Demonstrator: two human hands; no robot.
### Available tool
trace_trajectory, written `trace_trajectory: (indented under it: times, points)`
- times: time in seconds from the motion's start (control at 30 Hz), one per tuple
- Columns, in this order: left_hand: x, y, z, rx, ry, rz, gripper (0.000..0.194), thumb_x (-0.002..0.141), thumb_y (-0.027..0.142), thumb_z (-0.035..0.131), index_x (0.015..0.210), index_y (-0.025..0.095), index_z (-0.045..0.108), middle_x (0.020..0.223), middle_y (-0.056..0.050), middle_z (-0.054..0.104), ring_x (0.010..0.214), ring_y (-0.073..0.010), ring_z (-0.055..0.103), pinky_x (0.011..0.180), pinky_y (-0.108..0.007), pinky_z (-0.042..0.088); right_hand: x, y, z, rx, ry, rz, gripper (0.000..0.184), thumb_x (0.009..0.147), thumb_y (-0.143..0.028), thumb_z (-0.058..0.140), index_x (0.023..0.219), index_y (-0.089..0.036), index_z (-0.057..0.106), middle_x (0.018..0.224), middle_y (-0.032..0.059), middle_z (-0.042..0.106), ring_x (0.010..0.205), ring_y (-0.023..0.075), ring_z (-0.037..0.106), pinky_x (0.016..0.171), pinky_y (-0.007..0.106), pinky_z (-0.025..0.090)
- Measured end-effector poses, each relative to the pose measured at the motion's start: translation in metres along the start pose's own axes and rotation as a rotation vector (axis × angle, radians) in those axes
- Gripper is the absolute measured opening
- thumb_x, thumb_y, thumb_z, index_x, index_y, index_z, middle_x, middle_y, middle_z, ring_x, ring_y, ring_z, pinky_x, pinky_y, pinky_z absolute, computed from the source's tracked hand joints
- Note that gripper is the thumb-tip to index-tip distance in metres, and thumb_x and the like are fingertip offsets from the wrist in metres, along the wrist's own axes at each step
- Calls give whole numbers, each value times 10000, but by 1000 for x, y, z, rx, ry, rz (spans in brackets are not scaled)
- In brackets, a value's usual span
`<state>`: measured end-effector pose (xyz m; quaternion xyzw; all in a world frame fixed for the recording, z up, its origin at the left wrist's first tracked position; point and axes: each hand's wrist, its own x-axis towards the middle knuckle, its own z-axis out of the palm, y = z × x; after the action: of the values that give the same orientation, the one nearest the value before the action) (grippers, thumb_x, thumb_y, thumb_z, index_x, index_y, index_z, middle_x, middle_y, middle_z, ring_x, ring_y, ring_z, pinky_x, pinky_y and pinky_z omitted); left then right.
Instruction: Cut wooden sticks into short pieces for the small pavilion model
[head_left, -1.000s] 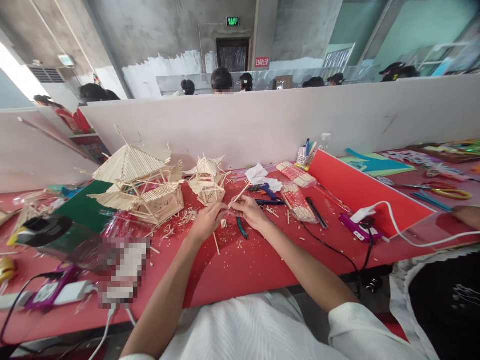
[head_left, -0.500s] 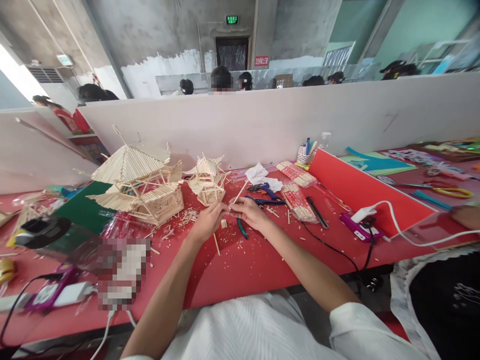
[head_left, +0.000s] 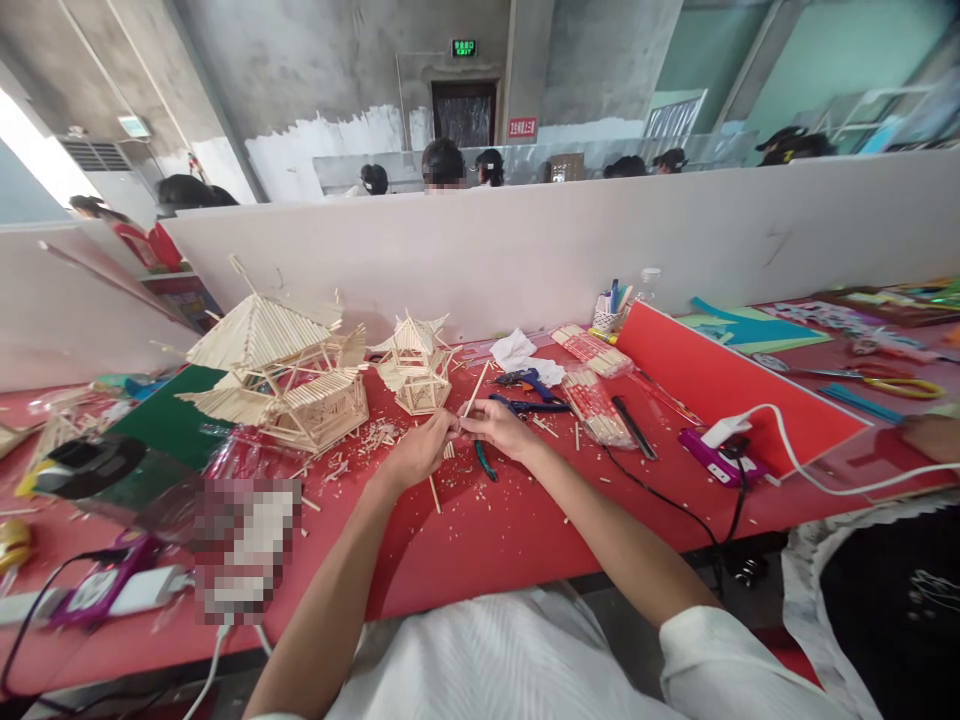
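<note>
My right hand (head_left: 501,427) is closed on a thin wooden stick (head_left: 476,390) that slants up from the fingertips. Right against it, the fingers of my left hand (head_left: 421,450) are pinched together; what they hold, if anything, is too small to make out. Behind my hands stands a small pavilion model (head_left: 417,375) built of sticks. A larger stick pavilion (head_left: 281,370) is to its left, with a tiered roof. Teal-handled pliers (head_left: 485,460) lie just below my right hand, and a loose stick (head_left: 435,494) lies under my left.
A blue glue gun (head_left: 529,382) and bagged sticks (head_left: 596,405) lie right of my hands. A red board (head_left: 720,375) leans beside a purple power strip (head_left: 720,458). On the left are a dark-lidded bottle (head_left: 112,480) and cables. A white partition (head_left: 525,250) closes off the back.
The stick in my right hand now points up more steeply. Both hands stay close together in nearly the same place, and the view has tipped very slightly.
</note>
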<state>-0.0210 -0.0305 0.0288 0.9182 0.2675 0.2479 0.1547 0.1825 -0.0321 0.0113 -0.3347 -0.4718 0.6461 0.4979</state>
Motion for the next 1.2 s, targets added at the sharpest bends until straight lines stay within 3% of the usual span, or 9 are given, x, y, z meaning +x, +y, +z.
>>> trace_trajectory:
  times: [0.2,0.4,0.53,0.83,1.03,1.2]
  points:
    - [0,-7,4,-33,35,-13,119,981,184,350,989,214,465,905,-32,570,779,-164,560,747,-291,467,-1,-2,5,-120,-14,-57,360,596,-343,901,811,-174,666,733,-6,698,645,135,640,669,268,525]
    - [4,-11,4,11,258,-175,97,982,263,428,970,222,515,864,-13,618,759,-156,606,715,-274,469,-3,-3,9,-128,-9,-55,367,606,-365,891,826,-175,667,718,9,709,644,147,651,701,294,542]
    - [6,-8,-1,37,331,-283,65,950,256,514,975,215,558,904,-25,678,801,-173,641,757,-293,485,-4,-5,9,-147,5,-77,352,626,-374,877,824,-176,663,727,14,711,647,150,649,694,295,536]
    - [3,-1,-5,65,280,-165,121,948,216,517,1031,208,605,965,-35,695,883,-171,659,805,-280,503,-3,-7,8,-171,50,-116,357,636,-392,862,849,-185,663,747,6,703,649,150,640,707,305,532]
    - [2,5,-7,71,176,-69,318,922,181,547,1232,233,596,1136,-72,697,1023,-206,667,912,-331,521,-4,-9,8,-217,85,-153,337,650,-356,856,876,-200,661,768,-1,707,702,157,651,682,271,503]
    - [4,1,-3,103,168,-50,307,937,177,550,1226,249,622,1091,-67,710,1056,-211,663,962,-357,512,-2,-7,6,-221,91,-159,346,647,-354,861,883,-198,662,758,-8,703,699,152,656,687,267,507]
